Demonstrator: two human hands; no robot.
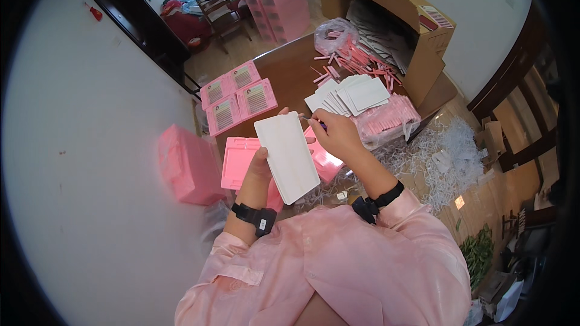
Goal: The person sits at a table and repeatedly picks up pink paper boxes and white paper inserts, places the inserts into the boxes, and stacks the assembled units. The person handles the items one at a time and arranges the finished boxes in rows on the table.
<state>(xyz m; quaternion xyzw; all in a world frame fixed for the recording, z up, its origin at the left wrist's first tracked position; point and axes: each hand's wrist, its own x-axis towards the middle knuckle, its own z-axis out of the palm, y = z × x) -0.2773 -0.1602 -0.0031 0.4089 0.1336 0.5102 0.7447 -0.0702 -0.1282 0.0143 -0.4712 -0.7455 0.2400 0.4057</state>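
Observation:
My left hand (261, 164) grips a flat white rectangular board (287, 158) by its left edge, tilted up in front of my chest. Its fingers reach behind the board, where they are partly hidden. My right hand (336, 134) is closed at the board's upper right corner. A small dark purple bit shows between its fingers, too small to name. Below and behind the board lies an open pink plastic case (239, 162), partly covered by my hands. Just past my right hand are loose white cards (362, 93) in a fanned pile.
Pink cases with printed fronts (254, 98) stand at the table's left. Pink sticks (356, 60) spill near a large cardboard box (432, 54). A bag of pink pieces (386, 118) sits at the right edge. A wrapped pink stack (190, 166) is by the wall; shredded paper (444, 160) covers floor.

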